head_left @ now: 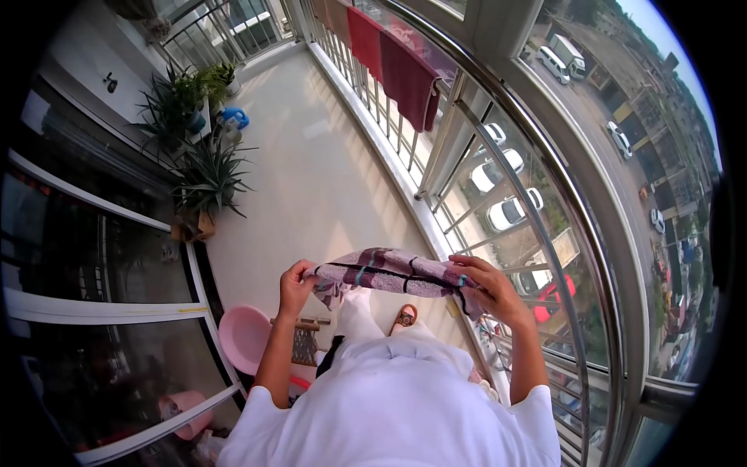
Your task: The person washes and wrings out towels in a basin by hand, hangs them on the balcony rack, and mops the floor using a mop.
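Note:
A plaid towel (381, 272) in pink, purple and black, with turquoise marks, stretches sideways in front of my body. At one end my left hand (296, 286) is closed on its edge, and a bit of cloth hangs down beside the fingers. My right hand (494, 289) grips the other end close to the railing, its thumb and fingers around the bunched cloth. Between the two hands the towel is loosely folded and sags slightly.
The metal railing (545, 257) runs along my right, with red and maroon towels (408, 82) hung over it farther ahead. To the left stand potted plants (210, 175), a blue watering can (236, 118), a pink basin (245, 340) and glass sliding doors (101, 257).

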`<state>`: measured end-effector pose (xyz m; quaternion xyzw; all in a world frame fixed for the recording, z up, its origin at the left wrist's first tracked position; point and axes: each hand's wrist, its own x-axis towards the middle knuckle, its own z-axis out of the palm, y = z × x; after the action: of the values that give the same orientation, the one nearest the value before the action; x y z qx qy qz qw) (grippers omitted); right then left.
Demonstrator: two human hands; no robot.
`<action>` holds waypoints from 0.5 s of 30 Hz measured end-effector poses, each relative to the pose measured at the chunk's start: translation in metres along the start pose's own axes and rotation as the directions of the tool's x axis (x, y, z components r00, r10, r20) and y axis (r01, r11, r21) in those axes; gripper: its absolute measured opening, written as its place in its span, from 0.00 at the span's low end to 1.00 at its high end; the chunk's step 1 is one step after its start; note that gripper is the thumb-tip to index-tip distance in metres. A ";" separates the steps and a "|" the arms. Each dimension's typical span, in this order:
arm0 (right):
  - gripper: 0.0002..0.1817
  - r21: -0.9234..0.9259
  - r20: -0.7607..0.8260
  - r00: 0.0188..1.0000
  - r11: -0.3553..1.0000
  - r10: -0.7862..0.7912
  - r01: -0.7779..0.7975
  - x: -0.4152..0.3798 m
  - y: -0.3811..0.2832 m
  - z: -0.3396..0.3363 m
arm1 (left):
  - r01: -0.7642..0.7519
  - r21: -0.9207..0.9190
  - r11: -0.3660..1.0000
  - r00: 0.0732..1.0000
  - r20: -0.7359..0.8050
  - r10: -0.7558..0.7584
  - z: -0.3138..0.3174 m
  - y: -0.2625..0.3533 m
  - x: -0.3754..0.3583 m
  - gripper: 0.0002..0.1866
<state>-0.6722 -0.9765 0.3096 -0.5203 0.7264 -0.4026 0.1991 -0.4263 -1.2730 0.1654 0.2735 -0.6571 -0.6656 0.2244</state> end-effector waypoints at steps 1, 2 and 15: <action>0.17 0.017 0.015 1.000 1.000 0.006 -0.006 0.009 0.001 0.001 | -0.004 0.003 1.000 0.999 0.034 0.004 -0.008 0.000 0.015 0.04; 0.17 0.031 0.022 1.000 1.000 0.004 -0.005 0.019 0.001 -0.001 | -0.017 -0.002 1.000 0.999 0.045 0.017 -0.009 0.001 0.030 0.05; 0.14 0.279 -0.194 0.906 0.907 0.375 -0.316 0.206 -0.016 0.115 | -0.287 0.156 0.945 0.766 0.630 0.129 -0.045 0.063 0.200 0.41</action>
<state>-0.6599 -1.2108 0.2805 -0.3008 0.7718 -0.5068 0.2387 -0.5501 -1.4409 0.2152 -0.0063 -0.7970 -0.6029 0.0372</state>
